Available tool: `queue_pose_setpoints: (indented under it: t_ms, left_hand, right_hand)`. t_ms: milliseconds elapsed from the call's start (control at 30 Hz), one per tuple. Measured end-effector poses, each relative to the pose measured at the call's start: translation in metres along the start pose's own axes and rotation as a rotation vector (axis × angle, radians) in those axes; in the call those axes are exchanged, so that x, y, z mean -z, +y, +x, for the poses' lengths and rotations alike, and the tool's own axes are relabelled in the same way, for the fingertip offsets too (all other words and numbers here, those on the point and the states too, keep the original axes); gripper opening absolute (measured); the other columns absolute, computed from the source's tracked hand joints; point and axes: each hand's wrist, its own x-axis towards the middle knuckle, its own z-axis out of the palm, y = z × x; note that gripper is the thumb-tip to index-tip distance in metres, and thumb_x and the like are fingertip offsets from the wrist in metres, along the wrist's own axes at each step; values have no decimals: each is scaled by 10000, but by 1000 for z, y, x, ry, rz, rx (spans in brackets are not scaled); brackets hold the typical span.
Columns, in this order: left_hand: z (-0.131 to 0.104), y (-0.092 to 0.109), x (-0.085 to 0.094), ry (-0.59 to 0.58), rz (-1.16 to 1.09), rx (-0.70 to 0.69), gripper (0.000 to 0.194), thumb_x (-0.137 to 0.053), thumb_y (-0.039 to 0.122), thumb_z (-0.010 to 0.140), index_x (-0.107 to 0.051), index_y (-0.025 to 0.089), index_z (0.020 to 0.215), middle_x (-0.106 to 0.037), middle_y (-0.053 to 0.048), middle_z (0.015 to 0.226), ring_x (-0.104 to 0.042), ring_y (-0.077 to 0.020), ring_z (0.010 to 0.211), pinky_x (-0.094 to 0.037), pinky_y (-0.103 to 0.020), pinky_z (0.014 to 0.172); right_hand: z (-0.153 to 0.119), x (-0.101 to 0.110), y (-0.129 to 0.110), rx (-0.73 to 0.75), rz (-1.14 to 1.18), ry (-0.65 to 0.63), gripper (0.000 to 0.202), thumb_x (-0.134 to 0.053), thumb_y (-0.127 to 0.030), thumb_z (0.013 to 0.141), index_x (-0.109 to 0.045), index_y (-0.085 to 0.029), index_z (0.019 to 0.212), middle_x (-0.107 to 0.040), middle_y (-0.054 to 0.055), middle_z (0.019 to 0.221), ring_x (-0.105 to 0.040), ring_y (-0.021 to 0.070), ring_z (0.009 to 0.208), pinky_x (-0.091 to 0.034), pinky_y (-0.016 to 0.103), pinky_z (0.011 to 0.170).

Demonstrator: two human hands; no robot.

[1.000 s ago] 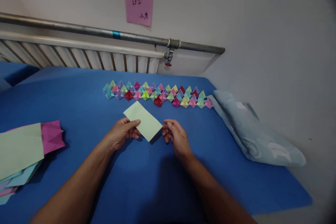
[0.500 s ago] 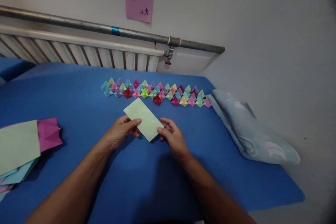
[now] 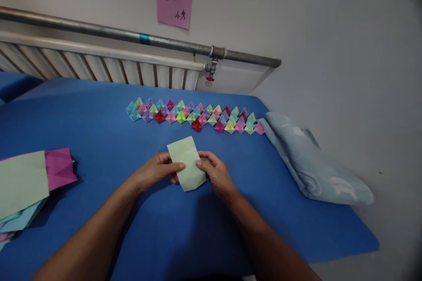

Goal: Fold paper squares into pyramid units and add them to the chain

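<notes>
Pale green paper [image 3: 190, 174] stretches lengthwise toward folded shapes [image 3: 181, 117] beyond; left hand [image 3: 158, 171] clamps its left side, thumb against fingers; right hand [image 3: 216, 174] likewise clamps its right.

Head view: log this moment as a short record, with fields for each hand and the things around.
Left hand: thumb on the face of a pale green paper sheet, fingers partly behind it
Right hand: thumb on the same sheet's right side
Beyond hands: rows of small multicoloured folded paper pieces on a blue surface
Left side: loose paper stack, pale green on top, partly covering a magenta sheet
Right side: folded pale blue patterned cloth
Wall: pink handwritten note above a metal pipe
</notes>
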Motion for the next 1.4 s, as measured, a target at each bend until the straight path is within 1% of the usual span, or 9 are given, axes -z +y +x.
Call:
queue_pose_setpoints:
  t_ms: [233,367,433,567,667,833,1000,1167,1400]
  left_hand:
    - [-4,-2,-5,-155,130,24,215,-694,318,759,-697,135,873,-655,-8,715,-537,-101,582,-441,-253,590]
    - [-5,-2,-8,-137,183,-54,235,-661,285,770,-699,173,973,-704,-22,864,-639,-177,807,-495,-337,779]
    - [-6,0,-10,-75,263,-129,195,-635,285,787,-694,177,937,-700,-19,851,-642,-184,808,-500,-340,768]
    - [-9,4,-10,212,589,-496,97,-588,247,829,-648,186,784,-659,-7,770,-612,-160,732,-479,-306,690]
    - [-11,3,-8,418,874,-872,85,-575,159,847,-645,206,861,-682,-21,860,-629,-178,841,-465,-339,779]
    - [-10,-3,-7,519,1227,-1119,146,-584,115,874,-622,225,961,-692,-37,941,-622,-198,904,-449,-368,817]
    - [-8,-6,-7,567,1269,-1119,147,-585,114,880,-621,237,953,-688,-29,939,-622,-194,913,-442,-371,849]
    - [-8,-7,-4,506,1297,-915,179,-518,120,907,-646,240,943,-693,-50,992,-607,-216,963,-419,-397,881]
    - [-5,-11,-1,175,1445,-590,202,-570,136,810,-644,193,989,-684,-83,1018,-573,-265,944,-383,-430,837]
  right_hand:
    - [-4,0,-4,79,-80,-32,199,-740,-341,687,-701,-203,826,-690,-10,780,-592,142,729,-458,279,725]
    - [-4,2,-2,187,-72,-20,253,-766,-298,667,-690,-236,900,-695,-11,834,-605,145,773,-472,289,756]
    - [-4,3,0,234,-80,-3,259,-765,-279,667,-691,-248,913,-681,-22,810,-594,138,753,-473,283,742]
    - [-4,7,1,339,-162,32,197,-713,-251,722,-695,-263,917,-662,-25,825,-584,139,761,-480,288,751]
    - [-5,10,-1,559,-349,63,212,-646,-202,774,-687,-272,970,-671,7,936,-601,169,872,-482,322,810]
    - [-7,16,-5,968,-812,68,355,-599,-100,777,-652,-266,1086,-645,64,1132,-573,225,1064,-444,418,934]
    - [-11,20,-7,1036,-1040,55,242,-575,-128,833,-682,-267,998,-657,53,1088,-571,219,1030,-427,412,929]
    - [-13,21,-9,906,-1167,-14,220,-539,-163,868,-709,-266,962,-685,49,1039,-571,217,1007,-378,385,891]
    - [-8,25,-4,685,-1332,-263,187,-599,-129,837,-695,-233,959,-720,37,981,-553,199,923,-295,365,847]
